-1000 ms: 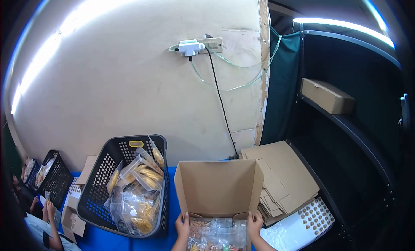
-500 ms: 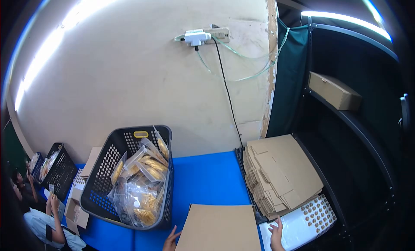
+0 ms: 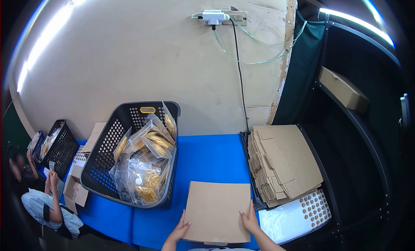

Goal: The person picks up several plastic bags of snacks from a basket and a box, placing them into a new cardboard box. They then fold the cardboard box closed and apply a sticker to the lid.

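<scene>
A flat brown cardboard box (image 3: 218, 212) with its lid down lies on the blue table in front of me. A small tab sticks out along its near edge. My left hand (image 3: 178, 230) is closed on the box's left side, thumb over the top. On the right side my right hand (image 3: 249, 220) grips it the same way, with the thumb on the lid. Just right of that hand is a white sheet (image 3: 281, 220) carrying rows of round brown stickers (image 3: 314, 210).
A black basket (image 3: 97, 169) of clear bags with yellowish contents (image 3: 149, 177) stands left. Flattened cardboard boxes (image 3: 287, 160) are stacked right, beside a dark shelf holding a closed box (image 3: 344, 89). At far left, a person (image 3: 49, 205) works near another basket (image 3: 65, 154).
My right hand, held off the box before, now grips its right side. My left hand has closed on the left side. The view has tilted down, showing the box's near edge.
</scene>
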Available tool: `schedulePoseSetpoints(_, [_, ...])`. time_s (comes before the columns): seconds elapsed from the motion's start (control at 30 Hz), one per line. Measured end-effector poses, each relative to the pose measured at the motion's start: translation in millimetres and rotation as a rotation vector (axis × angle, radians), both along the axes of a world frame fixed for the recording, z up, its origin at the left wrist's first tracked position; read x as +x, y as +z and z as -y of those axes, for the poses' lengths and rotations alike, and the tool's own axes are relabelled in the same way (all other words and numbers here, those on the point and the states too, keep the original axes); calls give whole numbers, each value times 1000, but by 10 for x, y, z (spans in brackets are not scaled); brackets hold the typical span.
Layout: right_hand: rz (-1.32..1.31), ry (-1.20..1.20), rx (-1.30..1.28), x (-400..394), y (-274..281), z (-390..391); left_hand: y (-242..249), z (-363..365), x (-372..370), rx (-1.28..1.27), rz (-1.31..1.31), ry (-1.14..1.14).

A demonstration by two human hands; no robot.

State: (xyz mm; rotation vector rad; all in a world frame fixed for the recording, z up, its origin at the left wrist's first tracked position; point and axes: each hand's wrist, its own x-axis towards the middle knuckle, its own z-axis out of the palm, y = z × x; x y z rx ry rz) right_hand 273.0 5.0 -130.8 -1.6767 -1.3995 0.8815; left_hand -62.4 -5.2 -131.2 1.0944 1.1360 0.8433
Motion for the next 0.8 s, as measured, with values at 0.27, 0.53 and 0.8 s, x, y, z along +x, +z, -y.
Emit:
schedulePoseSetpoints(0.27, [338,93,136,-61,222,-534,-87,-281,164,69,-10,152])
schedulePoseSetpoints(0.53, [556,787,211,-688,862,135,-140,-119,56,-84,128,242])
schedulePoseSetpoints(0.8, [696,746,275,-695,873,197,-214,66,-73,-67,158,213])
